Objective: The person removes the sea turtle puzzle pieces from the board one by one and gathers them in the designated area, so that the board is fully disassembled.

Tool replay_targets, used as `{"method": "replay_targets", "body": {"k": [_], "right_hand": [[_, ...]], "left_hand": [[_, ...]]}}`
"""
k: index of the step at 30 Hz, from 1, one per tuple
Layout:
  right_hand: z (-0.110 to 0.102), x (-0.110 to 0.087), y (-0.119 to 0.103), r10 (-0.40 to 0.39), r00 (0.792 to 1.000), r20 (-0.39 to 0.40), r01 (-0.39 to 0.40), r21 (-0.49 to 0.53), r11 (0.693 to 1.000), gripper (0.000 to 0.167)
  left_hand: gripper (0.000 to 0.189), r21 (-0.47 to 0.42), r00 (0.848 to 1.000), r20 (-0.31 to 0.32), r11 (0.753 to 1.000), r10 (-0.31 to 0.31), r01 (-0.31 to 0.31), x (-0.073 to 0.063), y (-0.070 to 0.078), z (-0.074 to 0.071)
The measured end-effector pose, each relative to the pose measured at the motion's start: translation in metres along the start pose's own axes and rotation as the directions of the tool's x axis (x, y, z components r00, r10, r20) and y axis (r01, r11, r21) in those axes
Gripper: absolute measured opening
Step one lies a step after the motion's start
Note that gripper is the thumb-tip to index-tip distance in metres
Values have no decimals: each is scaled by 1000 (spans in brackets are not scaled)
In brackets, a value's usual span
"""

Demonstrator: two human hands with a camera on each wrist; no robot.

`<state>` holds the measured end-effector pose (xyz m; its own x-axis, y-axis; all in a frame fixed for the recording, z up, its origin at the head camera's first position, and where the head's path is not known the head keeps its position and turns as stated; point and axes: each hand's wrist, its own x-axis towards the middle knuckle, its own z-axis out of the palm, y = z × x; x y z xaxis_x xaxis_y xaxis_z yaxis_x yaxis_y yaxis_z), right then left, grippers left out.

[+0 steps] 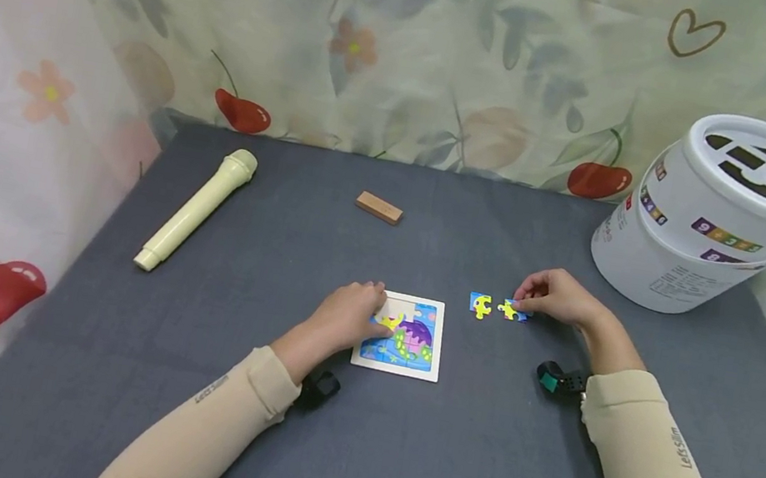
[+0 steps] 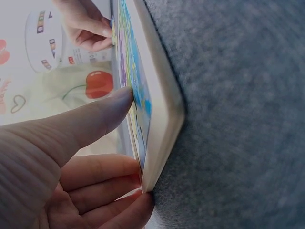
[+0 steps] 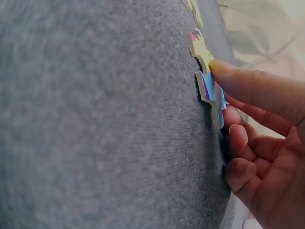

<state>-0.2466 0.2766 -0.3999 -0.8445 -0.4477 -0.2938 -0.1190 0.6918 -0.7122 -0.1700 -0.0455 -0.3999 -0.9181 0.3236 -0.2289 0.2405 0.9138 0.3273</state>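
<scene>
A square jigsaw puzzle board (image 1: 437,358) with a pale frame lies flat, partly filled with a purple, green and blue picture. My left hand (image 1: 346,313) grips its left side, the thumb over the picture and the fingers along the outer edge. To the right, my right hand (image 1: 559,296) pinches a yellow and blue puzzle piece (image 3: 206,81) at its right end. In the right wrist view the thumb lies on top of the piece and a fingertip is at its far edge. A second yellow and blue piece (image 1: 479,302) lies between that piece and the board.
A small wooden block (image 1: 379,207) lies farther back on the dark grey cloth (image 1: 256,269). At the left is a cream-coloured stick (image 1: 196,212) with a knobbed end. A large white bucket (image 1: 696,232) with shaped holes in its lid stands at the back right, before a printed curtain (image 1: 413,58).
</scene>
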Motion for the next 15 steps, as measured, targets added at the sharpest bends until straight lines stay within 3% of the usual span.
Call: {"method": "replay_targets", "body": {"k": [15], "right_hand": [[2,0,0,9,1000,-24,-9,-19,1000,23]], "left_hand": [[35,10,1000,4,1000,9,-9,1,0,1]]}}
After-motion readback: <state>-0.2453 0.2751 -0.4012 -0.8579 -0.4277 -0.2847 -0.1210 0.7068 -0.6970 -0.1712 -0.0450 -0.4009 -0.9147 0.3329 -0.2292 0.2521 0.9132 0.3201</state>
